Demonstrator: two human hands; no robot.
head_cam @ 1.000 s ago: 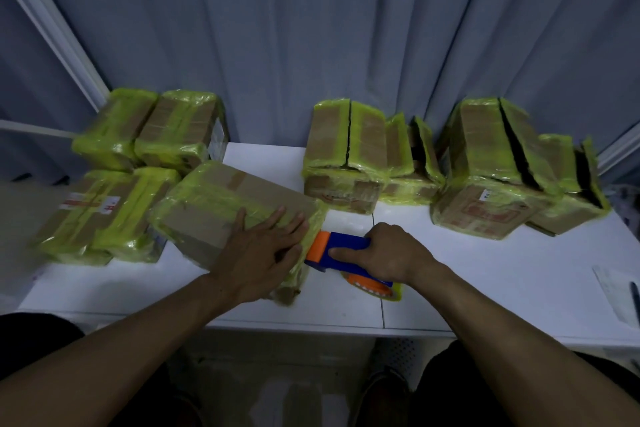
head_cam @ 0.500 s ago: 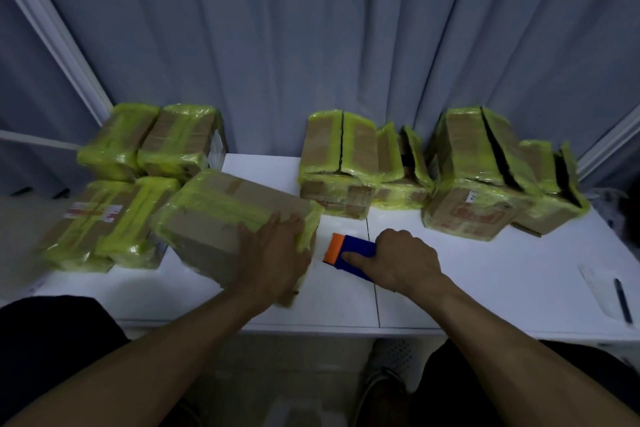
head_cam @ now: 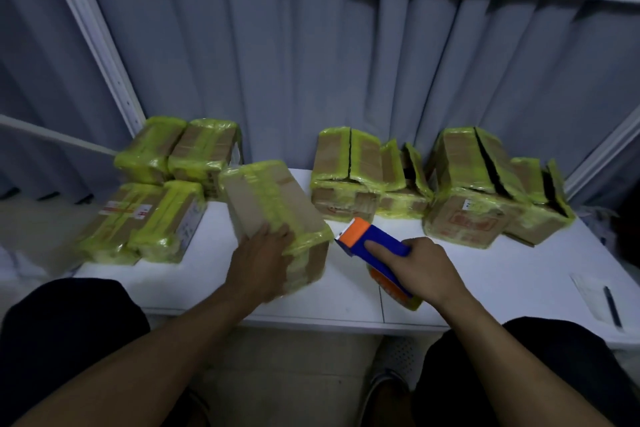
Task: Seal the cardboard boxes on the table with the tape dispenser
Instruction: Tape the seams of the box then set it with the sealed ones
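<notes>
The box [head_cam: 277, 215] being worked on sits at centre frame, tipped up on the white table [head_cam: 485, 274] and already banded in yellow tape. The left hand [head_cam: 263, 260] grips its near end with fingers curled over the top. The right hand [head_cam: 419, 270] is wrapped round the dispenser [head_cam: 374, 246], forefinger laid straight along the blue body, with the orange nose just beside the box's right corner. Whether tape runs between them I cannot tell. Held one-handed on a slick taped face, the box could probably slip or swing into the left stack [head_cam: 156, 215] close beside it. If the nose meets the corner askew, the tape may wrinkle or miss the seam, and the cutter sits near the left fingers. The centre stack [head_cam: 363, 177] and right stack [head_cam: 485, 191] have dark gaps along their tops. A front face at right carries red print [head_cam: 474, 222] and a left box a white label [head_cam: 128, 210] with red marks, both too blurred to read. A pen [head_cam: 611, 305] lies on paper [head_cam: 588, 291] at lower right.
</notes>
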